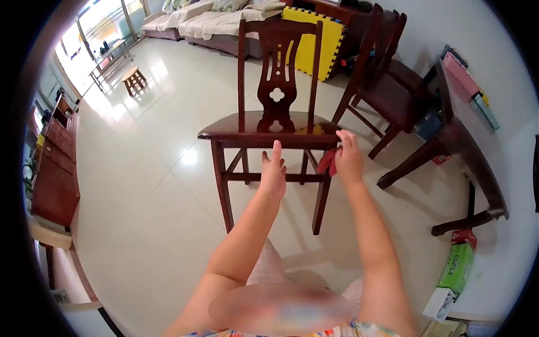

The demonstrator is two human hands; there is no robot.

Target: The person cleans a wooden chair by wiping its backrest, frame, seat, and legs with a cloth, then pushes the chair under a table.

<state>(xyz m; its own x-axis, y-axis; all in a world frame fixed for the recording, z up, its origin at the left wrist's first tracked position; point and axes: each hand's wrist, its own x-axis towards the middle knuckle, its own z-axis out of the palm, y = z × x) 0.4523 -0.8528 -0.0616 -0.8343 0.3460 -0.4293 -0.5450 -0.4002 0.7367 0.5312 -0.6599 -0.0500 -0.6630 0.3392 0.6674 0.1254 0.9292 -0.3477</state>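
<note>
A dark, glossy wooden chair stands upright on the floor in front of me, its seat towards me and its carved backrest at the far side. My left hand is just before the front edge of the seat, fingers apart and holding nothing. At the seat's front right corner is my right hand, its fingertips up by the edge. A red cloth hangs from the inner side of that hand, beside the front right leg; the grip on it is partly hidden.
More dark chairs and a dark wooden table stand to the right. A yellow foam mat leans behind the chair. Farther back are a covered sofa and a small stool. A green pack lies by the right wall.
</note>
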